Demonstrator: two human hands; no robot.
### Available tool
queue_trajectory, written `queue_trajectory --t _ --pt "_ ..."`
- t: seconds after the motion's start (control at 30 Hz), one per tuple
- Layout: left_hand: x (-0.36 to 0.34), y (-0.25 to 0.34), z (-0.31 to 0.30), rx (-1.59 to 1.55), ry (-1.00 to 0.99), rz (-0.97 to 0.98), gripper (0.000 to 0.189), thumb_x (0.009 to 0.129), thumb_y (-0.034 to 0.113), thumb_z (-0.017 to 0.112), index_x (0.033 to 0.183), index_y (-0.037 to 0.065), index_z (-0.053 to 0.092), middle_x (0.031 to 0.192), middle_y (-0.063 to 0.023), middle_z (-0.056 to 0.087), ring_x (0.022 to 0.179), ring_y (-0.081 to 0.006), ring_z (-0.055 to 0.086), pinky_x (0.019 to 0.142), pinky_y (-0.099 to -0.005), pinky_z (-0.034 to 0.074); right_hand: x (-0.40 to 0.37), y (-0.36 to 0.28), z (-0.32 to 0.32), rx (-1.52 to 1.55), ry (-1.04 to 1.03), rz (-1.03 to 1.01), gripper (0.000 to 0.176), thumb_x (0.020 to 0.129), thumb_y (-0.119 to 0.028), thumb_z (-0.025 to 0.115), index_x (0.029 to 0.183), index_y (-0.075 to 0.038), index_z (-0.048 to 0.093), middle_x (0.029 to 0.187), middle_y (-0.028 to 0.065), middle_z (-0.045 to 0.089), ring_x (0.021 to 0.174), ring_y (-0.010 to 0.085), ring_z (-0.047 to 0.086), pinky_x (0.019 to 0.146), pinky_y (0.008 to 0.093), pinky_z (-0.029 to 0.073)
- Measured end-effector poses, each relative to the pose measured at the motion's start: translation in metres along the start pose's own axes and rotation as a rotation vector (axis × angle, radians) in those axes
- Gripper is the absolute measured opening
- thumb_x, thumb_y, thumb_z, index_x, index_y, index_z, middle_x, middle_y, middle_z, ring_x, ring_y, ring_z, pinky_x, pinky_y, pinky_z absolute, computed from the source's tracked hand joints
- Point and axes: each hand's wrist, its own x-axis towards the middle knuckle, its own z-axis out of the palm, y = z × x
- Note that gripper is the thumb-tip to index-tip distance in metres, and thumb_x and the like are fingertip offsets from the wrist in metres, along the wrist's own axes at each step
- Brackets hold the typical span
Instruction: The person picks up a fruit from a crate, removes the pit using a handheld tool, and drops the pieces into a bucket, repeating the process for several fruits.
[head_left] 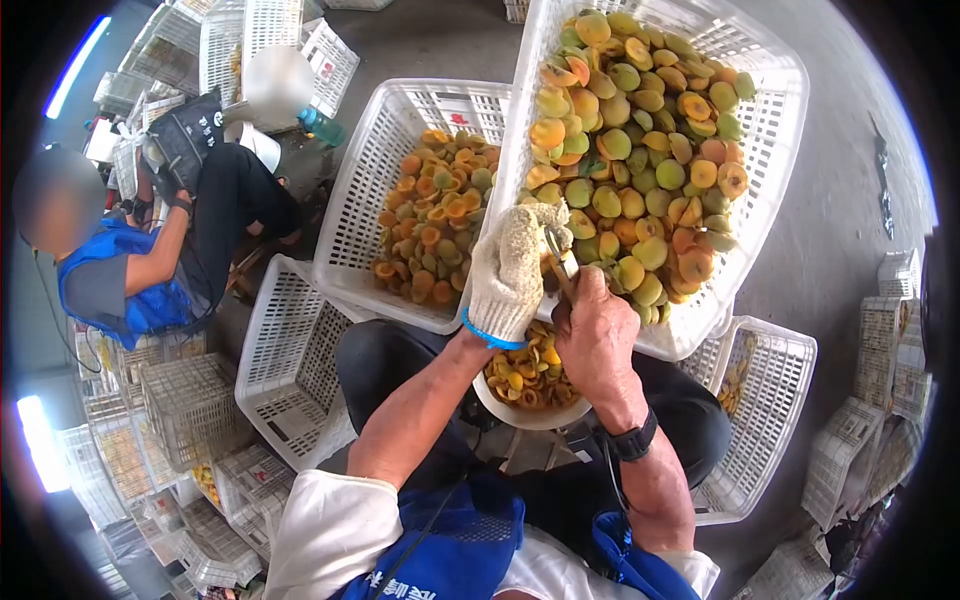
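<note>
My left hand [510, 270], in a cream knitted glove with a blue cuff, is closed at the near left edge of the large white crate [785, 120]; what lies in its fingers is too hidden to name. Bare, with a black watch on the wrist, my right hand [598, 335] grips a small tool [562, 262] whose metal end meets the gloved fingers. Green and orange fruit [640, 145], some of it cut, fills the large crate. Below both hands is a white bucket [535, 418] holding orange fruit pieces [525, 375].
A second crate [345, 185] of orange fruit halves stands at the left. Lower crates [290, 350] flank my legs on both sides. Another person [150, 250] in a blue vest sits at the far left among stacked crates [190, 410]. More crates [860, 450] stand at the right.
</note>
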Motion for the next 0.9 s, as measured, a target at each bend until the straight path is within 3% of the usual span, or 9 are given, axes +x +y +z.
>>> queue_trajectory --t 0.1,0.2,0.4,0.5,0.53,0.6,0.67,0.7,0.9 --pt "0.002 -0.005 0.000 0.107 0.007 0.087 0.051 0.112 0.044 0.048 0.124 -0.002 0.067 0.099 -0.0080 0.073 0.085 -0.0153 0.069 0.077 -0.0309 0.058 0.000 -0.001 -0.001 -0.020 -0.024 -0.011 0.028 0.081 -0.003 0.069 0.103 -0.003 0.051 0.087 0.0203 0.066 0.072 0.0448 0.066 0.062 0.0527 0.050" --pt "0.004 0.009 -0.007 0.022 -0.032 -0.112 0.051 0.112 0.044 0.049 0.115 -0.002 0.070 0.094 -0.0088 0.074 0.080 -0.0131 0.070 0.068 -0.0273 0.057 -0.002 -0.004 -0.003 -0.061 -0.030 -0.027 0.020 0.085 -0.002 0.063 0.102 -0.003 0.052 0.086 0.0196 0.065 0.073 0.0443 0.066 0.061 0.0527 0.051" --pt "0.008 0.022 -0.018 0.015 -0.185 -0.298 0.042 0.111 0.035 0.054 0.107 -0.003 0.072 0.091 -0.0104 0.075 0.078 -0.0152 0.071 0.069 -0.0295 0.059 -0.011 -0.006 -0.007 -0.085 -0.078 -0.067 0.014 0.089 -0.003 0.059 0.102 -0.004 0.054 0.087 0.0192 0.066 0.072 0.0437 0.067 0.062 0.0543 0.051" --pt "0.012 0.021 -0.024 0.180 -0.315 -0.117 0.027 0.107 0.022 0.060 0.107 -0.002 0.071 0.090 -0.0102 0.075 0.077 -0.0161 0.072 0.071 -0.0310 0.060 -0.014 -0.001 0.002 -0.184 -0.179 0.071 0.018 0.084 -0.008 0.064 0.099 -0.007 0.055 0.082 0.0183 0.067 0.074 0.0435 0.068 0.062 0.0534 0.051" --pt "0.009 0.008 -0.023 -0.207 -0.221 -0.198 0.019 0.104 0.015 0.064 0.113 -0.001 0.068 0.090 -0.0073 0.072 0.076 -0.0156 0.071 0.071 -0.0314 0.060 -0.011 -0.009 -0.001 -0.169 -0.172 0.152 0.019 0.082 -0.008 0.065 0.098 -0.008 0.055 0.079 0.0188 0.067 0.075 0.0445 0.067 0.065 0.0544 0.052" --pt "0.006 0.020 -0.012 -0.172 -0.099 -0.334 0.029 0.104 0.028 0.069 0.115 0.001 0.066 0.090 -0.0037 0.067 0.078 -0.0120 0.067 0.070 -0.0299 0.058 -0.013 0.002 0.013 -0.131 -0.051 0.093 0.021 0.082 -0.007 0.066 0.099 -0.005 0.054 0.077 0.0228 0.065 0.076 0.0486 0.066 0.067 0.0577 0.049" --pt "-0.002 0.012 -0.003 0.062 -0.058 -0.149 0.030 0.107 0.029 0.065 0.118 0.001 0.068 0.095 0.0011 0.063 0.080 -0.0063 0.057 0.069 -0.0242 0.051 -0.008 0.001 0.011 -0.145 -0.029 0.080 0.021 0.083 -0.006 0.067 0.099 -0.003 0.053 0.076 0.0251 0.065 0.077 0.0508 0.065 0.067 0.0588 0.047" --pt "-0.004 -0.018 -0.001 -0.027 0.001 0.018 0.028 0.108 0.027 0.063 0.119 0.002 0.067 0.098 0.0019 0.063 0.084 -0.0051 0.055 0.071 -0.0230 0.048 -0.007 -0.002 0.007 -0.158 -0.038 0.089 0.021 0.084 -0.005 0.067 0.099 -0.002 0.053 0.076 0.0259 0.065 0.077 0.0515 0.064 0.067 0.0589 0.046" --pt "-0.006 -0.021 -0.009 0.150 0.044 0.121 0.018 0.105 0.015 0.063 0.116 0.001 0.066 0.095 -0.0052 0.065 0.081 -0.0112 0.060 0.069 -0.0279 0.050 -0.007 -0.008 0.008 -0.131 -0.050 0.100 0.020 0.088 -0.007 0.070 0.100 -0.001 0.056 0.075 0.0257 0.065 0.077 0.0527 0.063 0.068 0.0584 0.046"
